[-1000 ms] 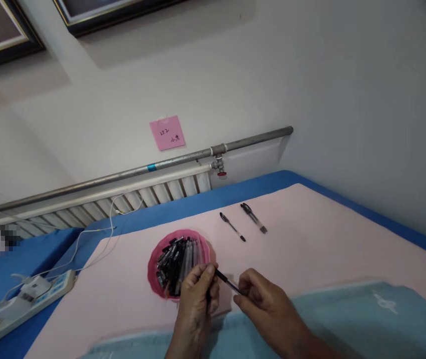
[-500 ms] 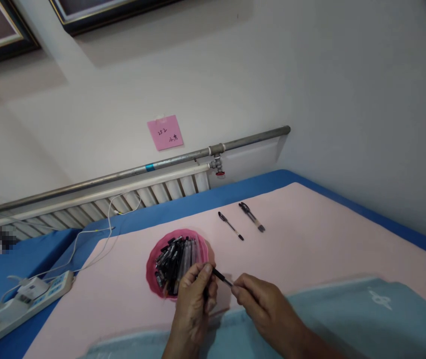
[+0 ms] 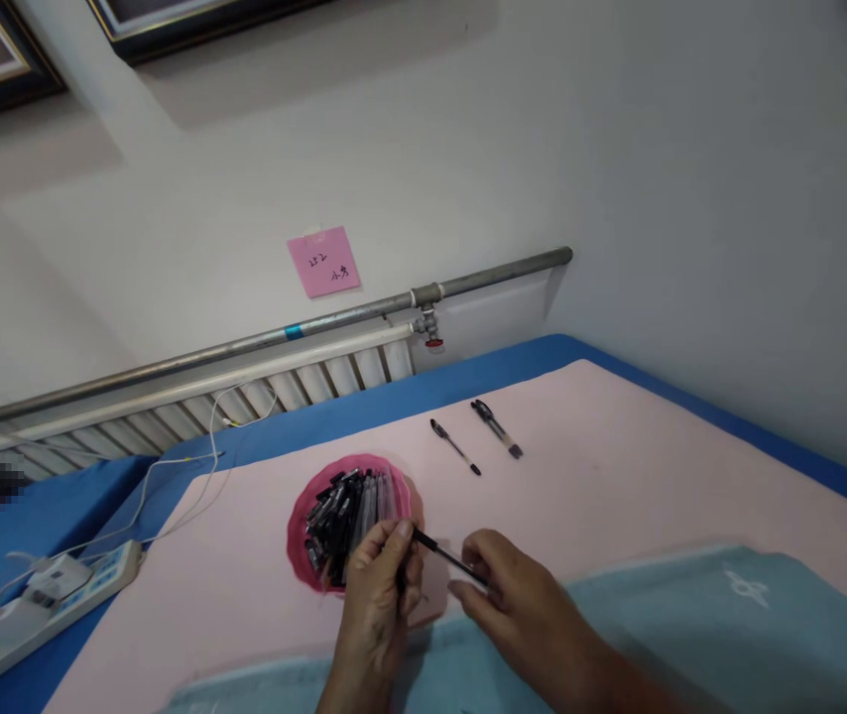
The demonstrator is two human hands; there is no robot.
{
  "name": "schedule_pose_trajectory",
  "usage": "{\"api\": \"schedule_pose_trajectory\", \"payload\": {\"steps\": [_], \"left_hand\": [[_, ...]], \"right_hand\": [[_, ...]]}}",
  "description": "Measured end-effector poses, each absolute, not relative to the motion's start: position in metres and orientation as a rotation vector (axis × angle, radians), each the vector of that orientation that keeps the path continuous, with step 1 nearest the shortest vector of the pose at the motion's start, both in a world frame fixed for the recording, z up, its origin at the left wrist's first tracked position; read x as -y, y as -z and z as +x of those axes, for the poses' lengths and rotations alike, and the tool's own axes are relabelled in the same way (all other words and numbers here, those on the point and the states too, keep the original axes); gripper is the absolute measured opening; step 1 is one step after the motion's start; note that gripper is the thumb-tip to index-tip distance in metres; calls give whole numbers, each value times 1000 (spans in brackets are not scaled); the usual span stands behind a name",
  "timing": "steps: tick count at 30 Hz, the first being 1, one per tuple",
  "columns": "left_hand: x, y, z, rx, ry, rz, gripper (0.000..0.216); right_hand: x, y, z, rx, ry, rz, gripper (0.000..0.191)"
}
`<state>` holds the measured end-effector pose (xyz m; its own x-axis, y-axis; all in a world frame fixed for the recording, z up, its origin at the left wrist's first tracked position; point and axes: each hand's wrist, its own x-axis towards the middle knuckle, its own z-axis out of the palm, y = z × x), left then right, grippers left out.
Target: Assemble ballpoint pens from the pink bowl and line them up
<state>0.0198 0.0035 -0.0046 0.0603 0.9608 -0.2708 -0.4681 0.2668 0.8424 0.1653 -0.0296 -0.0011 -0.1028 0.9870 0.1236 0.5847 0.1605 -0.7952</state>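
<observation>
Thumb and fingers of my left hand (image 3: 385, 575) are closed on the dark end of a black pen (image 3: 444, 552). The pen's thin barrel slants down to the right, into my right hand (image 3: 517, 600). That hand curls loosely around the rear end, its thumb standing apart below the barrel; the pen's tail is hidden in the fingers. Just behind my left hand is a pink scalloped bowl (image 3: 297, 535) full of black pens and clear pen parts (image 3: 345, 516). Farther back lie one capped black pen (image 3: 455, 446) and a small group of capped pens (image 3: 496, 428) side by side.
A pale pink sheet (image 3: 617, 476) covers the blue table (image 3: 528, 354). Light-blue cloth (image 3: 662, 605) lies along the near edge. To the left are a white power strip (image 3: 107, 580) with chargers and loose cables. A radiator (image 3: 311, 382) and pipe (image 3: 245, 345) run along the wall.
My right hand has shifted slightly right along the pen, its thumb now apart from the fingers, and more of the thin barrel shows. The left hand keeps its hold. The view has shifted slightly.
</observation>
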Motion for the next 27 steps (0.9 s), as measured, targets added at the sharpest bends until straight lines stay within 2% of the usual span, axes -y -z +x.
{"api": "schedule_pose_trajectory", "payload": {"steps": [4, 9, 12, 14, 18, 20, 22, 25, 27], "left_hand": [[-4, 4, 19, -968, -1205, 655, 33], [-5, 6, 20, -995, -1215, 612, 37], [-4, 6, 20, -989, -1222, 619, 35], [-4, 5, 20, -974, -1229, 624, 33], [-3, 2, 18, -912, -1234, 658, 29], [-3, 1, 17, -903, -1234, 665, 28], [-4, 1, 17, -919, -1231, 663, 29], [-4, 4, 18, -964, -1212, 660, 30], [-3, 5, 18, -966, -1205, 674, 29]], "right_hand": [[28, 2, 164, 1777, -863, -1463, 22], [28, 3, 164, 1801, -802, -1455, 3], [28, 1, 164, 1771, -835, -1450, 12], [28, -2, 163, 1702, -987, -1411, 17], [27, -8, 162, 1354, -1585, -1351, 24], [25, -8, 162, 1240, -1746, -1337, 26], [25, -7, 163, 1333, -1601, -1330, 21], [26, -2, 163, 1571, -1137, -1345, 8], [27, 0, 163, 1655, -982, -1364, 9]]}}
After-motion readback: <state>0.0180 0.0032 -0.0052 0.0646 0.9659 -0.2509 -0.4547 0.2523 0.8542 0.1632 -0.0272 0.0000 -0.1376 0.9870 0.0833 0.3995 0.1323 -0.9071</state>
